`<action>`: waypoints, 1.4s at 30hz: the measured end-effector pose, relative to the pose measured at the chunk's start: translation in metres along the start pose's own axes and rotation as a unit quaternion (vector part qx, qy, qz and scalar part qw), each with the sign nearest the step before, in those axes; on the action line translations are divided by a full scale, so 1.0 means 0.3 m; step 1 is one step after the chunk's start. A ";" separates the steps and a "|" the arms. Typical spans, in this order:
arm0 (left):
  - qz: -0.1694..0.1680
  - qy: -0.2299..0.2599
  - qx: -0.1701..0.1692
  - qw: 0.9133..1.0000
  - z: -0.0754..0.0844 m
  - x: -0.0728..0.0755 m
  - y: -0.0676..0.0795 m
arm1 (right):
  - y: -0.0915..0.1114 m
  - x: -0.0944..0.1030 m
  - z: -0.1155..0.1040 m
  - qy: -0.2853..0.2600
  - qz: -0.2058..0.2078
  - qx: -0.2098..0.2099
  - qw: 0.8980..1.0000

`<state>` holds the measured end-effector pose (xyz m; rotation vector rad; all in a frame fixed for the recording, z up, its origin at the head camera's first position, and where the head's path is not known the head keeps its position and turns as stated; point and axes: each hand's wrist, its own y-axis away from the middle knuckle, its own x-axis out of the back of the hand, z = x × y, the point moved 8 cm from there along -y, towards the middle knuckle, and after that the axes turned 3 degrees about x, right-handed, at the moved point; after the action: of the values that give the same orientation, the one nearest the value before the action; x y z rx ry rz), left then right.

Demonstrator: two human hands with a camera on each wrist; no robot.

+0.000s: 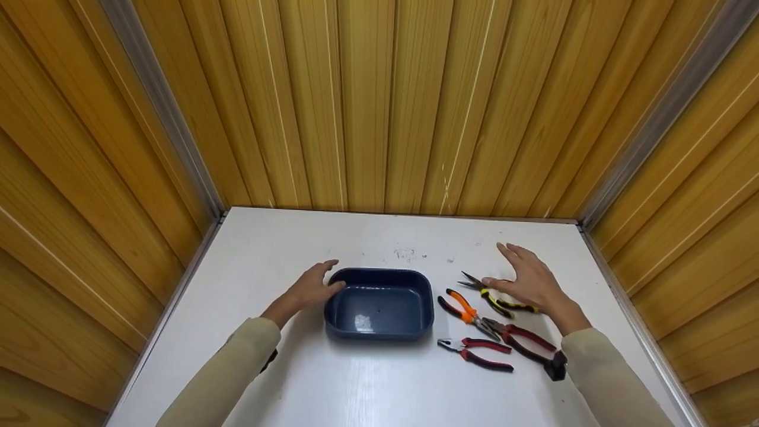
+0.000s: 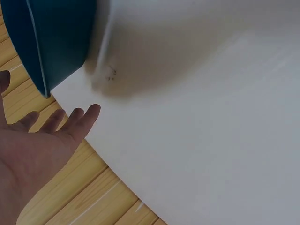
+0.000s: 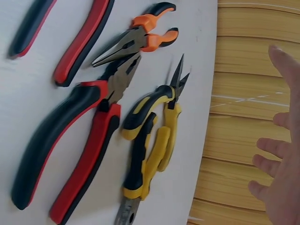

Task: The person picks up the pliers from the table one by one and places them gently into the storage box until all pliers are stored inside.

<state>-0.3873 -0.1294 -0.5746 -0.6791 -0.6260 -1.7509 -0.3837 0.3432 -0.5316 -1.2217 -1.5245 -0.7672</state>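
A dark blue rectangular tub (image 1: pixel 379 335) stands on the white table. My left hand (image 1: pixel 311 286) is at its left rim, thumb and fingers spread; in the left wrist view its fingers look straight and hold nothing. My right hand (image 1: pixel 529 284) hovers with spread fingers over yellow-and-black long-nose pliers (image 1: pixel 497 305), partly covering them in the head view. Close by lie orange-and-black pliers (image 1: pixel 465 308), larger red-and-black pliers (image 1: pixel 522 341) and smaller red-and-black pliers (image 1: pixel 474 351). The right wrist view also shows a second yellow-and-black tool (image 3: pixel 140 161) beside the long-nose pair.
The white table (image 1: pixel 284 231) meets a wood-patterned back wall (image 1: pixel 367 107), with similar panels at both sides. Grey metal posts (image 1: pixel 166 107) stand at the corners. Small dark marks (image 1: pixel 405 254) dot the table behind the tub.
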 end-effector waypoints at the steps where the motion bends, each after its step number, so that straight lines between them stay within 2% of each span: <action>1: -0.001 0.002 0.001 1.000 -0.003 -0.009 0.003 | 0.002 -0.008 0.006 0.002 0.000 0.001 1.000; 9: -0.009 0.028 0.010 1.000 -0.020 -0.045 0.017 | 0.015 -0.074 0.047 0.007 -0.004 0.000 1.000; 13: -0.014 0.051 0.026 0.998 -0.044 -0.060 0.018 | 0.022 -0.110 0.064 0.012 -0.014 -0.002 1.000; 17: -0.010 0.074 0.038 0.996 -0.061 -0.072 0.023 | 0.030 -0.134 0.078 0.013 -0.024 -0.010 1.000; 24: 0.000 0.118 0.036 0.992 -0.061 -0.081 0.035 | 0.035 -0.161 0.094 0.005 -0.031 -0.018 0.999; 28: -0.019 0.173 0.048 0.984 -0.078 -0.096 0.038 | 0.036 -0.185 0.103 0.004 -0.033 -0.012 0.999; 33: -0.051 0.266 0.076 0.960 -0.111 -0.110 0.035 | 0.031 -0.207 0.109 0.007 -0.043 -0.008 0.999; 35: -0.054 0.280 0.083 0.955 -0.119 -0.106 0.031 | 0.027 -0.210 0.108 0.007 -0.046 -0.008 0.999; 42: -0.056 0.280 0.093 0.954 -0.130 -0.095 0.023 | 0.025 -0.235 0.107 0.024 -0.064 -0.014 0.998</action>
<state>-0.3792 -0.1399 -0.6215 -0.0007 -0.4285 -1.8485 -0.3870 0.3518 -0.6088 -1.1265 -1.5684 -0.8992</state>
